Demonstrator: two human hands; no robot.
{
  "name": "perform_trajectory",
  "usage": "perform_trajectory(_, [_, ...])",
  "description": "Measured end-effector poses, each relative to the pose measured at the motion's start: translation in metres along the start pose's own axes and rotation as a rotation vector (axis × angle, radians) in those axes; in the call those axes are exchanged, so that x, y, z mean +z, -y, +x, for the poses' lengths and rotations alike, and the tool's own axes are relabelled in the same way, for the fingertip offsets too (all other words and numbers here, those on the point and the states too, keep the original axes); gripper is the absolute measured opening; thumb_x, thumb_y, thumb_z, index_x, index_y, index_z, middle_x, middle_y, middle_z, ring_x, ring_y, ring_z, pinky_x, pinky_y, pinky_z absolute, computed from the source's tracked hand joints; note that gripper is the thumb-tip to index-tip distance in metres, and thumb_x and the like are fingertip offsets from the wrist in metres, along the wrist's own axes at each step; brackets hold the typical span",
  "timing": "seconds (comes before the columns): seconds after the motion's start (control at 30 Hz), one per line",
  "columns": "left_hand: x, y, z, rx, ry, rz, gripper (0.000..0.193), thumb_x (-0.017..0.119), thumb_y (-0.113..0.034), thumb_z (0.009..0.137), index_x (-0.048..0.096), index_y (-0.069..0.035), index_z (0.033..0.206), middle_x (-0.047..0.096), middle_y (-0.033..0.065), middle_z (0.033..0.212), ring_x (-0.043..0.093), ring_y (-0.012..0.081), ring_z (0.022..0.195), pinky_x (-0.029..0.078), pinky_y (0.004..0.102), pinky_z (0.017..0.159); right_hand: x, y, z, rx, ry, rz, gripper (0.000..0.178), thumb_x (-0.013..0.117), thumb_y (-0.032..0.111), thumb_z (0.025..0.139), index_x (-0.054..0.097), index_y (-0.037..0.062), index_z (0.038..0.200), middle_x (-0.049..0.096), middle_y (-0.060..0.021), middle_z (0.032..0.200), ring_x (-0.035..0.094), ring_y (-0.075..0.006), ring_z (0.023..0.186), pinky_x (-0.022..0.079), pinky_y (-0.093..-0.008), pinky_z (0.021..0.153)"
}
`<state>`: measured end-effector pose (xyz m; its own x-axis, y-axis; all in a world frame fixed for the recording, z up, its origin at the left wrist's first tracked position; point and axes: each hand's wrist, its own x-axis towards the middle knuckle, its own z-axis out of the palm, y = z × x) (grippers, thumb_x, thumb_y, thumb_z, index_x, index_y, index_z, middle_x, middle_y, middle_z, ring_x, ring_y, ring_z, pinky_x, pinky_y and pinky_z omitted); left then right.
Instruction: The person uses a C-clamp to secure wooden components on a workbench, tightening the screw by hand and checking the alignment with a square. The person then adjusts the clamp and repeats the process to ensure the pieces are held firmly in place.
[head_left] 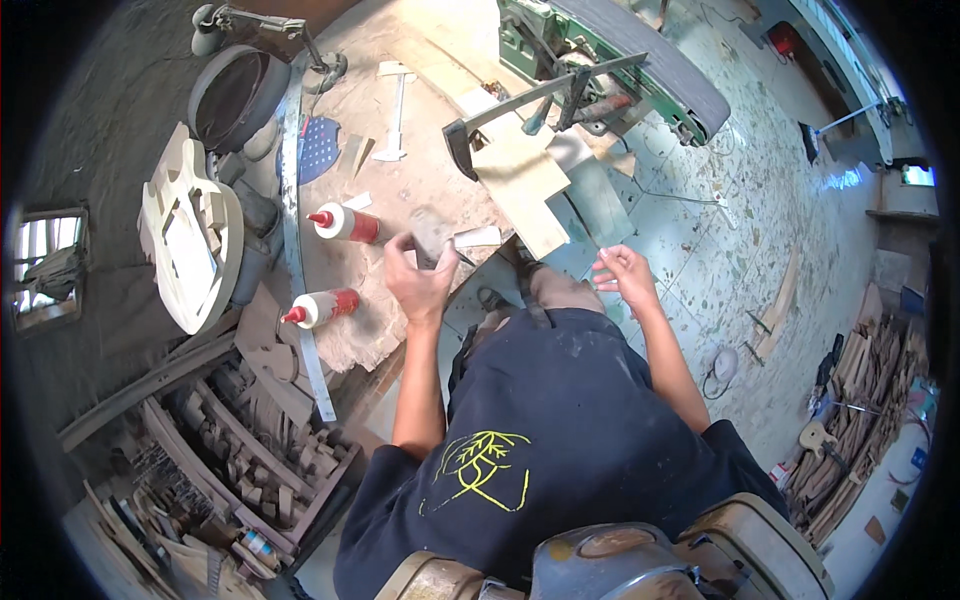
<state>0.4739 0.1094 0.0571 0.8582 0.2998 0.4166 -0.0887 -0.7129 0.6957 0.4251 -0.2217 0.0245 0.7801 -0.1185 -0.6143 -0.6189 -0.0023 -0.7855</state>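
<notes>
My left hand (417, 285) is over the near edge of the dusty workbench (330, 260), its thumb and index finger curved and apart. Just beyond its fingertips are a blurred grey patch and a small white piece (477, 238), perhaps paper. Two white squeeze bottles with red caps, an upper one (343, 223) and a lower one (320, 308), lie to its left. Off the bench to the right, my right hand (627, 277) has its fingers bent and tips together. A thin dark line reaches toward those tips; what they pinch, if anything, is unclear. Pale flat boards (520, 185) lie beyond, between my hands.
A bar clamp (535, 100) lies across the boards, beside a green machine (620, 65) with a grey belt. A long metal straightedge (291, 170) crosses the bench's left side, near a pale guitar-shaped body (190, 245). Wood scraps (270, 460) fill a rack at lower left.
</notes>
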Motion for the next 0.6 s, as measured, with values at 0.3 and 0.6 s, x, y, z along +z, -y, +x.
perform_trajectory(0.3, [0.032,-0.084,0.021,0.047,0.126,0.066,0.047,0.082,-0.025,0.066,0.059,0.001,0.099,0.060,0.0154,0.091,0.060,0.0289,0.078,0.049,0.0392,0.068,0.015,0.072,0.014,-0.152,0.195,0.010,0.026,0.060,0.027,0.096,0.063,0.0015,0.101,0.068,-0.0092,0.090,0.066,-0.0127,0.072,0.054,-0.0247,0.063])
perform_trajectory(0.6, [0.093,-0.116,0.039,-0.091,0.208,0.313,0.050,0.081,-0.026,0.066,0.058,0.004,0.098,0.058,0.0176,0.095,0.056,0.0347,0.088,0.048,0.0422,0.078,-0.013,0.109,0.073,-0.150,0.318,-0.012,0.029,0.061,0.028,0.096,0.063,0.0000,0.103,0.068,-0.0094,0.090,0.065,-0.0121,0.073,0.054,-0.0249,0.064])
